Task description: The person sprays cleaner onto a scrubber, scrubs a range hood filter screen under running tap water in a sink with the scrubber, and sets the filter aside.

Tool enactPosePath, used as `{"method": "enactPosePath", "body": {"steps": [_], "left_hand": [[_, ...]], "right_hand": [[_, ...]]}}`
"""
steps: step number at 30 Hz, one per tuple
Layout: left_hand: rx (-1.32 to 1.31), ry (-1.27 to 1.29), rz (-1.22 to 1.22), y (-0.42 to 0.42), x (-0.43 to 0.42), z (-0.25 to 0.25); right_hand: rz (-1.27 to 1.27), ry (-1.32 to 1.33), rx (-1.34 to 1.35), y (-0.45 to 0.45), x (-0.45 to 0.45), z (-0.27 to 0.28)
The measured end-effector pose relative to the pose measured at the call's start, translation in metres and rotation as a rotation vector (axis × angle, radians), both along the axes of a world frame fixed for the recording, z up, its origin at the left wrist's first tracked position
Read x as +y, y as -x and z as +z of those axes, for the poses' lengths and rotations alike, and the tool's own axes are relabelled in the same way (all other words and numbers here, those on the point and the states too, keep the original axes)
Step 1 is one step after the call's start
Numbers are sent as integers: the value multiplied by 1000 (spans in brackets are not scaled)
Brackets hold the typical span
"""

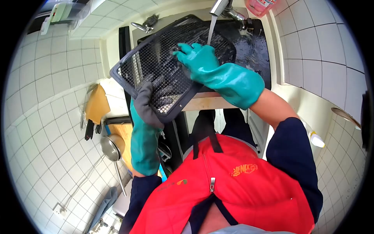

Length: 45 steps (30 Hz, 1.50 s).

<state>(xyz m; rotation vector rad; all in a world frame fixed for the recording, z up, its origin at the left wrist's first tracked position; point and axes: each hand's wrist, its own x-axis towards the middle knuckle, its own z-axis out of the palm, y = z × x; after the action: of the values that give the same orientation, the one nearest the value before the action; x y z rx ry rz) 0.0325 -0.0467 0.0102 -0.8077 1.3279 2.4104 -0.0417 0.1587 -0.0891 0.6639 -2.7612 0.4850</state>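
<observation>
A dark-framed metal mesh filter (156, 58) is tilted over the sink. My left hand (146, 103), in a green glove with a grey palm, grips its lower left edge. My right hand (198, 60), gloved alike, rests on the mesh with its fingers curled. Whatever may lie beneath that palm is hidden. Water runs from the faucet (219, 7) just behind the right hand and falls onto the filter. Wet, blackened sink surface (251, 50) shows right of the filter.
A scouring pad (151, 20) lies on the back ledge near a small metal tap (142, 27). A pink bottle (260, 6) stands at the back right. On the left are a cleaver (97, 104) and a ladle (111, 148). Tiled walls close in both sides.
</observation>
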Motion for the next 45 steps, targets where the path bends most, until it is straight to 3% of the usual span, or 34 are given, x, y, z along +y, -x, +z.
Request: {"method": "enactPosePath", "body": {"steps": [2, 3, 4, 5, 6, 7, 10, 13, 14, 15, 16, 17, 18, 19, 20, 22, 23, 26, 27, 28, 30, 31, 32, 34, 37, 38, 39, 41, 42, 43, 45], "left_hand": [[83, -137, -43, -1, 6, 9], [44, -13, -21, -1, 7, 8], [27, 0, -16, -4, 7, 5], [35, 73, -37, -1, 8, 3], [43, 145, -57, 1, 7, 2], [-4, -12, 18, 0, 0, -7], [3, 7, -7, -1, -1, -4], [98, 100, -66, 1, -19, -30], [137, 84, -103, -6, -26, -38], [41, 8, 47, -8, -19, -32], [44, 13, 40, -8, -12, -26], [28, 1, 15, -8, -5, -18], [13, -11, -10, -6, -5, -14], [19, 188, 0, -8, -12, -27], [9, 184, -5, -14, -16, -36], [149, 403, -171, -25, -19, -46], [-32, -103, -9, -18, -10, -25], [15, -184, -79, -24, 4, -13], [95, 13, -166, -31, -9, -30], [91, 6, -162, -35, -12, -34], [-41, -180, -90, -38, -15, -41], [-13, -88, -106, -40, -20, -49], [-15, -96, -99, -44, -23, -55], [-8, -555, -138, -30, -3, -32], [-36, -430, -125, -30, 0, -37], [-62, -335, -102, -32, 3, -37], [59, -119, -188, -44, -14, -74], [51, -83, -218, -44, -16, -73], [58, -45, -246, -41, -13, -71], [64, -56, -234, -38, -13, -68], [-90, -426, -103, -34, -15, -61]], "right_hand": [[103, 89, -104, 20, 26, -22], [-46, -127, -298, 37, 40, -34], [-99, -120, -308, 50, 64, -70], [-196, 56, -474, 63, 90, -89], [-162, -49, -246, 51, 103, -88], [-203, -36, -242, 44, 98, -74], [-172, 128, -221, 11, 59, -44], [90, 134, -35, 8, 25, -27], [90, 137, -46, 14, 27, -34], [-57, 100, -160, 28, 35, -49], [-212, 65, -261, 39, 37, -46], [-179, 150, -278, 42, 34, -43], [-96, 315, -4, 40, 17, -49], [-35, 335, 30, 37, -4, -29], [17, 352, 62, 32, -26, -4], [94, 134, -46, 30, -54, 27], [88, -12, -139, 35, -54, 33], [18, -59, -250, 68, -16, -14], [-22, -116, -273, 74, 2, -28], [-61, -174, -296, 79, 19, -40], [-195, -246, -297, 80, 42, -81], [-229, -25, -183, 65, 38, -59], [-225, 21, -181, 55, 20, -40], [-70, 90, -46, 35, -16, -10], [71, -106, -94, 29, -48, -4], [72, -105, -100, 36, -36, -16], [58, -170, -189, 51, -17, -35], [-27, -230, -386, 69, 32, -73], [-97, -228, -483, 73, 48, -65], [-89, -242, -476, 69, 45, -63], [-143, -170, -262, 46, 25, -46]]}}
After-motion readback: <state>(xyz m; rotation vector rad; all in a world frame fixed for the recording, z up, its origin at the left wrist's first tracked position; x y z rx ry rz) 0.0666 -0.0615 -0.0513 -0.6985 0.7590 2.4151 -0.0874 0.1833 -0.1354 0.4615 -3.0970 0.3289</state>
